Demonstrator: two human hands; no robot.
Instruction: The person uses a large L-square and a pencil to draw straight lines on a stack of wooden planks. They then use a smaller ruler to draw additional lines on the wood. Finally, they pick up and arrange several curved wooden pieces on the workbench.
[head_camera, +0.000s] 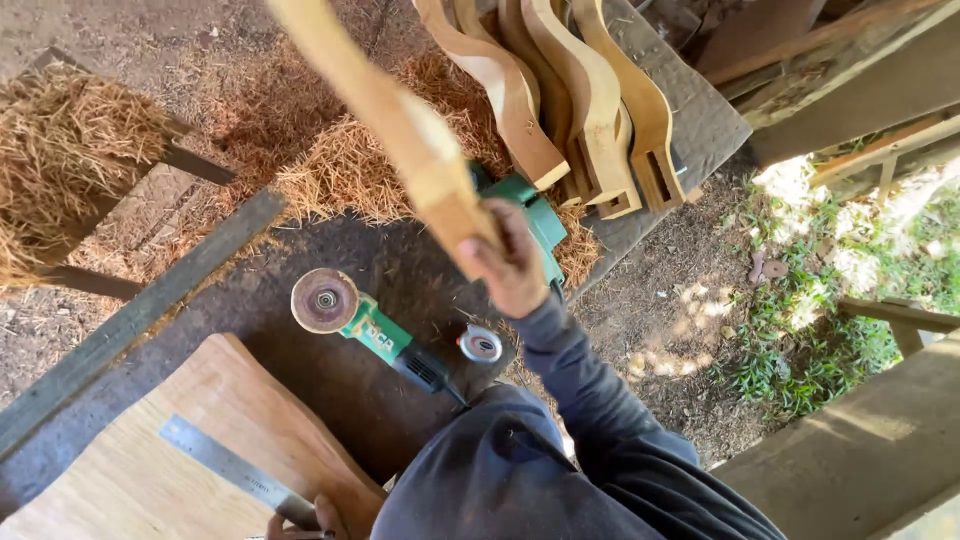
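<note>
Left, near: flat pale wooden board with rounded corner (150, 460) lying on the dark table (330, 250). On it, a long steel ruler (225, 465), set diagonally. The left hand (300, 518) shows only at the lower edge, fingers resting at the ruler's near end; how far this grip is closed cannot be told, since most of the hand is out of frame.

Centre: green angle grinder with worn round sanding disc (360, 325), lying on the table, disc to the left, black tail to the right, untouched. Just right of it, a small round metal disc (480, 343).

Centre, raised: long curved pale wooden furniture leg (400, 120), held up above the table, running from upper left down to the right hand (505, 265). This grip is closed around the leg's lower end, fingers wrapped over the wood. Judgement: a hold at one end leaves the long part free to swing; a firm wrist keeps the piece steady for sighting along its curve.

Behind the hand: a second green power tool (535, 215), partly hidden.

Far right: row of similar curved wooden legs (590, 110) leaning together on the table, amid wood shavings (340, 170).
</note>
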